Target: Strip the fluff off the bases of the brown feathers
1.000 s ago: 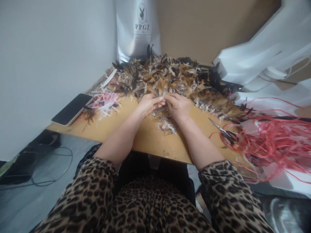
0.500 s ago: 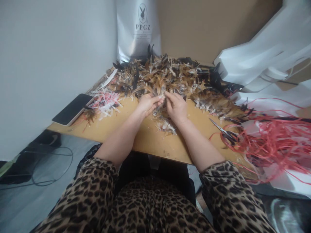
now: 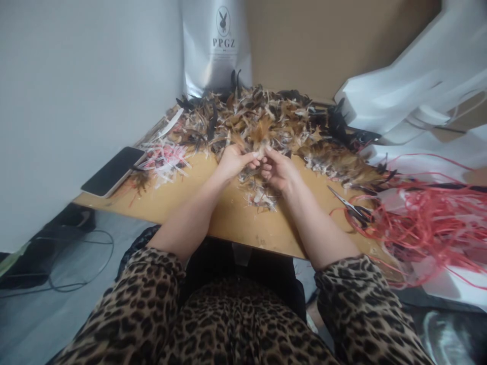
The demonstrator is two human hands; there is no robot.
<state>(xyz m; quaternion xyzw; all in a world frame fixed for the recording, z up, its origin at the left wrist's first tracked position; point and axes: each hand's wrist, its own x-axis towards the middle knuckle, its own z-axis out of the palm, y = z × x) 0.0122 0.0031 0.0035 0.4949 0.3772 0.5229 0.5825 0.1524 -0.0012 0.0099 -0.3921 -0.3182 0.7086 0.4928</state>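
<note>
Both grips are pinching narrowly: the left hand (image 3: 233, 163) and right hand (image 3: 280, 170) are holding a brown feather tuft (image 3: 262, 132) by its pale base, above the counter (image 3: 239, 218). Pinching lightly there is probably sparing the plumes, which are fanning toward the far feather pile (image 3: 281, 109). 1 pair of scissors (image 3: 347, 203) is lying right.

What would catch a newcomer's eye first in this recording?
Likely the big heap of brown and black feathers spread across the back of the tan table, with both hands pinching a small tuft at its front edge. Next comes the bright tangle of red strands at the right, beside dark-handled scissors.
</note>
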